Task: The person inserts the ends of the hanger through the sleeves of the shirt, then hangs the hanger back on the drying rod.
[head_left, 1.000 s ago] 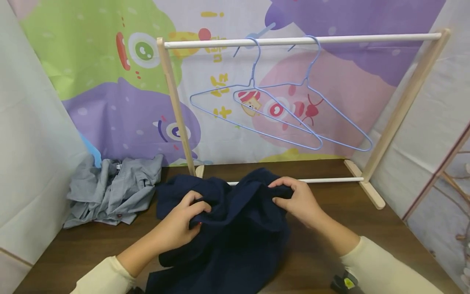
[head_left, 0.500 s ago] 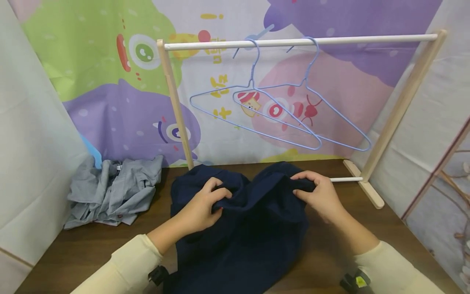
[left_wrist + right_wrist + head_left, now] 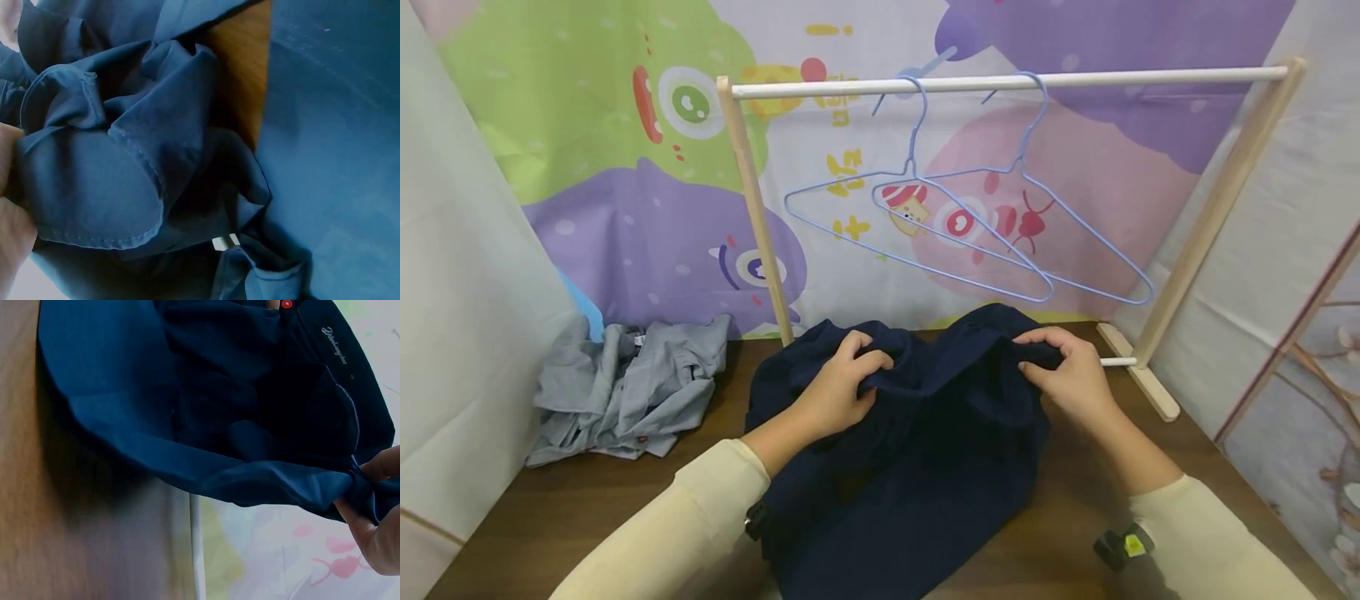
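Observation:
A dark navy garment [image 3: 917, 467] hangs bunched between my two hands, its lower part spread toward me over the brown table. My left hand [image 3: 840, 385] grips the fabric at its upper left, thumb below and fingers curled over. At the upper right edge my right hand [image 3: 1070, 375] pinches a fold between thumb and fingers. The right wrist view shows the garment's open inside, with a printed band [image 3: 337, 347] and a red button [image 3: 286, 304]. A rounded, stitched flap [image 3: 100, 194] and a small white tag [image 3: 225, 242] show in the left wrist view.
A crumpled grey garment [image 3: 628, 383] lies at the left, with a blue hanger end [image 3: 587, 308] above it. Behind my hands stands a wooden rack [image 3: 1217, 208] whose white rail [image 3: 1112, 79] carries two blue hangers [image 3: 912, 137]. A cartoon-print cloth forms the backdrop.
Both hands, still gripping the navy garment, have moved right and upward, lifting its top edge in front of the rack's lower bar. The grey garment and hangers stay put.

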`<move>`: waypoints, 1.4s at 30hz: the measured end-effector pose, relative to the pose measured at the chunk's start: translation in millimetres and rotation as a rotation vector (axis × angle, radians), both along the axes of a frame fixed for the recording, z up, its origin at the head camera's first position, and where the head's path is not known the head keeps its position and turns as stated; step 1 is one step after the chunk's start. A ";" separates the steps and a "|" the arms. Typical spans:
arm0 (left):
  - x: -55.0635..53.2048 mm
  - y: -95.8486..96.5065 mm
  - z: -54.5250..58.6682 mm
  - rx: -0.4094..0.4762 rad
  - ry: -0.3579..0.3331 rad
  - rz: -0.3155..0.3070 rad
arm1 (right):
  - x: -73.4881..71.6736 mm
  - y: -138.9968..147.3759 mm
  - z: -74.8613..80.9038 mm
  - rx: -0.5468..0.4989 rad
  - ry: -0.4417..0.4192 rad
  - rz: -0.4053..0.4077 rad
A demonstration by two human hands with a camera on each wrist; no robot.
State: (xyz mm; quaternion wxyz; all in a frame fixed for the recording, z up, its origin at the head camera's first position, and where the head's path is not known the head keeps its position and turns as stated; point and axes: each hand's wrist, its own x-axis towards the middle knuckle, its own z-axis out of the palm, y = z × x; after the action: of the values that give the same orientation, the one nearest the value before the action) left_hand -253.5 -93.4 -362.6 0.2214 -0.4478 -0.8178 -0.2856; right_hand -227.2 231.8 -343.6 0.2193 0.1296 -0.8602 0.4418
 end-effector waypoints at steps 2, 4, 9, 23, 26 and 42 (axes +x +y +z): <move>-4.8 2.5 0.3 0.020 -0.008 0.011 | -5.6 0.7 -0.1 0.006 0.012 -0.009; -10.5 4.6 -0.5 0.031 -0.021 0.030 | -11.2 1.8 -0.8 0.022 0.028 -0.022; -21.6 5.8 -6.0 0.023 -0.097 0.092 | -28.9 6.7 -13.9 0.082 0.043 -0.027; -34.3 -12.1 -28.2 -0.233 -0.483 0.324 | -53.0 5.4 -54.0 0.375 -0.124 0.062; -36.8 -16.5 -32.0 -0.266 -0.509 0.338 | -57.3 2.2 -58.6 0.447 -0.180 0.123; -39.2 -22.3 -34.4 -0.213 -0.531 0.315 | -52.4 1.3 -58.1 0.530 -0.192 0.180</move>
State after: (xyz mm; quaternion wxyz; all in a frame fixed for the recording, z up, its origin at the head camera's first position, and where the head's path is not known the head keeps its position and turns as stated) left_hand -292.7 -115.8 -397.1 -0.0063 -0.2464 -0.9315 -0.2674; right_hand -279.5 233.1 -401.7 0.0552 0.2155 -0.9476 0.2295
